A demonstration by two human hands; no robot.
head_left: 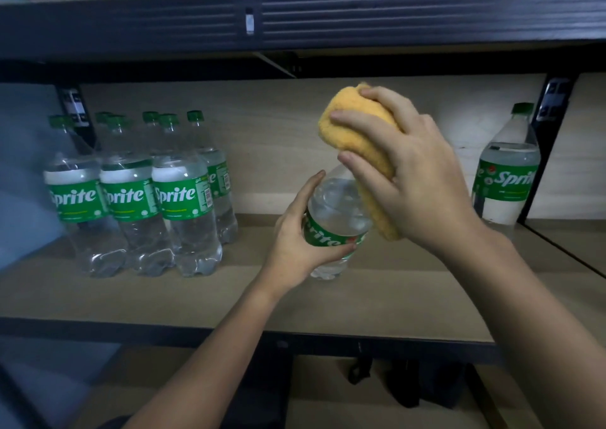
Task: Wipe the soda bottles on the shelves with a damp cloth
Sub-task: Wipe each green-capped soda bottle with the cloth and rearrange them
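Bottle (334, 219), full, clear plastic, tilted above the shelf (229, 297): left hand (295, 235) wrapped round its label band, right hand (413, 173) clamping the cloth (357, 127) over neck and cap; likely heavy, slick when damp, best held at the label.

shelf board (377, 297): pale wood-look, dark front edge
upper beam (393, 19): dark ribbed metal
back panel (262, 117): beige
upright (554, 101): dark
light: dim
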